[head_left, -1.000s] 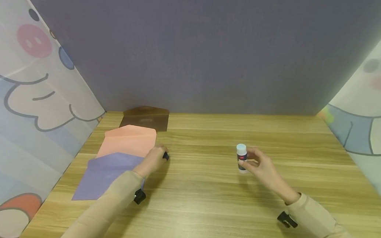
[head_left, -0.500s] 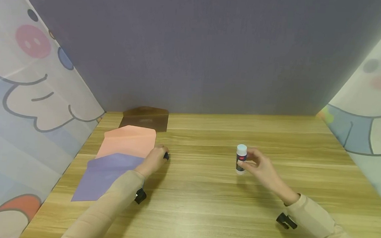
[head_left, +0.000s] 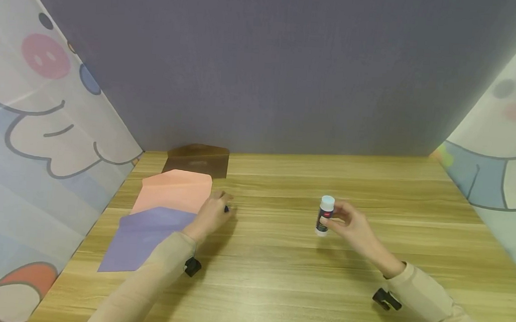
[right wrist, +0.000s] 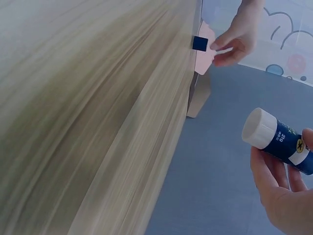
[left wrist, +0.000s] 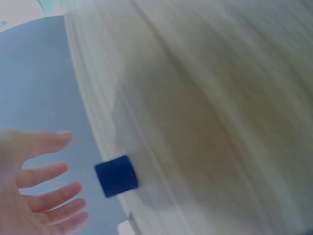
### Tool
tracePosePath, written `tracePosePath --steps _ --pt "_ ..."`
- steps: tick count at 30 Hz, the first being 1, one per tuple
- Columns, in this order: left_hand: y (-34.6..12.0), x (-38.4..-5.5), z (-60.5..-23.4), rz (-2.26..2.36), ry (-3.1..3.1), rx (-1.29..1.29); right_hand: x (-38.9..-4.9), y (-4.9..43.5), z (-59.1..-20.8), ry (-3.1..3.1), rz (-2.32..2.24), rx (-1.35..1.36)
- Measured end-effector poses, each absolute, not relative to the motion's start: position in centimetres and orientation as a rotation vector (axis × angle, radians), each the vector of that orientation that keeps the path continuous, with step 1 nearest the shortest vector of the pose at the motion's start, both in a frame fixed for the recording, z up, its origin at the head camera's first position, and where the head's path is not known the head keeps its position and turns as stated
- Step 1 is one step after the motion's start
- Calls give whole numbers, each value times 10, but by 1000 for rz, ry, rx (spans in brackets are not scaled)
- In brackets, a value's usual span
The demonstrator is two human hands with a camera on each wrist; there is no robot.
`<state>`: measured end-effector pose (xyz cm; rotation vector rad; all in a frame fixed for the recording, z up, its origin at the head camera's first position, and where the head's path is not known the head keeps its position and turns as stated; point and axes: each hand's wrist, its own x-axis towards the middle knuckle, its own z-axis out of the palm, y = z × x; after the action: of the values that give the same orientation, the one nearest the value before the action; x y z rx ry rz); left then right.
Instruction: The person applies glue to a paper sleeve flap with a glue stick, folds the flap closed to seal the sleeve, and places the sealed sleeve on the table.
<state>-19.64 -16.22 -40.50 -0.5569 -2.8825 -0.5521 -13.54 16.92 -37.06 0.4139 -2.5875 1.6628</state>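
Observation:
My right hand [head_left: 353, 228] holds a glue stick [head_left: 324, 216] between thumb and fingers, above the table. It has a dark blue label and white ends, and leans slightly in the head view. One white end [right wrist: 260, 128] faces the right wrist camera. A small dark blue cap [left wrist: 116, 176] stands on the table beside my left hand [head_left: 213, 214]. That hand's fingers are spread and apart from the cap in the left wrist view; in the head view they hide most of it.
Purple [head_left: 145, 238], peach [head_left: 172, 190] and brown [head_left: 199, 164] envelopes lie with flaps raised in an overlapping row on the table's left. A grey panel [head_left: 273, 72] rises at the back. Printed cloths [head_left: 42, 96] hang at both sides.
My left fingers have opened away from the dark blue cap, which is let go on the table. The glue stick's lower end has tipped a little to the left in my right hand.

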Motion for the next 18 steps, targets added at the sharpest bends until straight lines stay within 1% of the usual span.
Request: tracePosePath --steps 5,13,18 --pt "-152 -191 -396 -665 -2820 -614 -136 168 -369 -2600 1685 385" --pt "-128 -178 -380 -1020 -2790 -634 -138 161 -364 -2582 1776 363" --pt "-113 -170 -378 -1210 -2724 -691 -139 155 -361 -2553 1836 365"
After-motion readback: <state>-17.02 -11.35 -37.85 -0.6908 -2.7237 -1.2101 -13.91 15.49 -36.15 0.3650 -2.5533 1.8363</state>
